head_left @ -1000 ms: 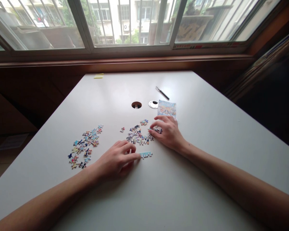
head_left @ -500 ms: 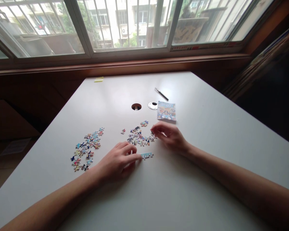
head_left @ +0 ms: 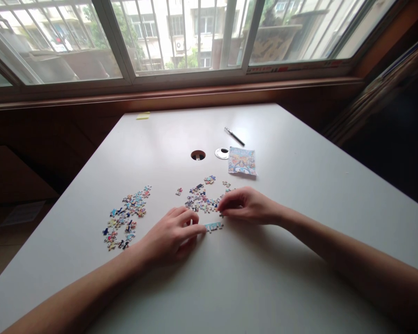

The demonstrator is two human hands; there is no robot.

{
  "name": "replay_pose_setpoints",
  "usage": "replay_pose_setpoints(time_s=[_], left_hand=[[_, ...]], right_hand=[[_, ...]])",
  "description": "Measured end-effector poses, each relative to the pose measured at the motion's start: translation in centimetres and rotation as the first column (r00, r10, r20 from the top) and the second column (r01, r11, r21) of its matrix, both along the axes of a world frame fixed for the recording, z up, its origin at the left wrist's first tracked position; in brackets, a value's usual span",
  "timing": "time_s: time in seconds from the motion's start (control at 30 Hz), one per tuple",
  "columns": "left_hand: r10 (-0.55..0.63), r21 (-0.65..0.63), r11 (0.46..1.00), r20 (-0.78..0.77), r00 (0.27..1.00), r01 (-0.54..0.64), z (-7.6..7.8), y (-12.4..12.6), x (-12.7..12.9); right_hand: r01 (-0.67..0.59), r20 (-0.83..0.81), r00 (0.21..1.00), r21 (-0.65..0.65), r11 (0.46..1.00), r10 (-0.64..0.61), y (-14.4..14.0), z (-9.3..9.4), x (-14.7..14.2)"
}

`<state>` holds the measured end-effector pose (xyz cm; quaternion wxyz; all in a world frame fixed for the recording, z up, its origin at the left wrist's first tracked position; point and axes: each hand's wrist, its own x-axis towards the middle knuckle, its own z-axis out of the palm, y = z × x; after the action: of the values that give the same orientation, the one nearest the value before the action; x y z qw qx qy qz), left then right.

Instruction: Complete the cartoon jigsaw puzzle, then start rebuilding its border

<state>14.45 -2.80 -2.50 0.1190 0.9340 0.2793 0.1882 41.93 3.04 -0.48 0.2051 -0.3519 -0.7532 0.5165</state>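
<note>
A short strip of joined light-blue jigsaw pieces (head_left: 214, 226) lies flat on the white table. My left hand (head_left: 176, 232) rests beside it with bent fingers, its index fingertip holding the strip's left end; the thumb is mostly hidden. Just above the strip's right end, my right hand (head_left: 245, 205) pinches a small jigsaw piece (head_left: 221, 215), largely covered by the fingertips. Behind both hands spreads a pile of loose jigsaw pieces (head_left: 199, 200). A second, longer pile of jigsaw pieces (head_left: 134, 204) lies left of my left hand.
A colourful printed packet (head_left: 242, 161) lies beyond my right hand, beside a round metal cover (head_left: 221, 153). Left of that is a cable hole (head_left: 198, 155) in the table. A pen (head_left: 234, 136) and yellow tape (head_left: 143, 115) lie farther back. Barred windows face the table.
My right hand has come toward me from the pile's right side to the strip's right end, uncovering loose pieces behind it. My left hand has stayed at the strip.
</note>
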Motion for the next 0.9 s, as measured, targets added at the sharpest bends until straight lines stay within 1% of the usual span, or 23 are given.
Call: replay_pose_setpoints(time_s=[0.07, 0.13, 0.2, 0.3, 0.47, 0.7, 0.9], left_hand=[[0.0, -0.001, 1.0, -0.001, 1.0, 0.0, 0.0, 0.0, 0.0], [0.0, -0.005, 1.0, -0.001, 1.0, 0.0, -0.1, 0.0, 0.0], [-0.001, -0.012, 1.0, -0.002, 1.0, 0.001, -0.2, 0.0, 0.0], [-0.005, -0.017, 1.0, -0.004, 1.0, 0.005, -0.3, 0.0, 0.0], [-0.004, -0.015, 1.0, -0.005, 1.0, 0.004, -0.1, 0.0, -0.1], [-0.005, 0.0, 1.0, -0.003, 1.0, 0.005, -0.2, 0.0, 0.0], [-0.006, 0.012, 1.0, -0.003, 1.0, 0.006, -0.1, 0.0, 0.0]], right_hand=[[-0.048, 0.124, 0.991, -0.031, 0.998, 0.051, 0.0, 1.0, 0.3], [-0.063, 0.195, 0.978, -0.04, 0.997, 0.07, -0.1, 1.7, 0.5], [-0.066, 0.243, 0.967, -0.028, 0.997, 0.071, -0.3, 2.0, 0.5], [-0.045, 0.296, 0.954, -0.012, 0.999, 0.046, -0.7, 1.9, 0.2], [-0.02, 0.343, 0.939, 0.031, 0.999, 0.009, -1.3, 1.5, -0.5], [-0.033, 0.341, 0.94, 0.083, 0.996, 0.003, -1.6, 1.4, -0.6], [-0.042, 0.356, 0.934, 0.178, 0.983, -0.025, -1.9, 1.5, -0.7]])
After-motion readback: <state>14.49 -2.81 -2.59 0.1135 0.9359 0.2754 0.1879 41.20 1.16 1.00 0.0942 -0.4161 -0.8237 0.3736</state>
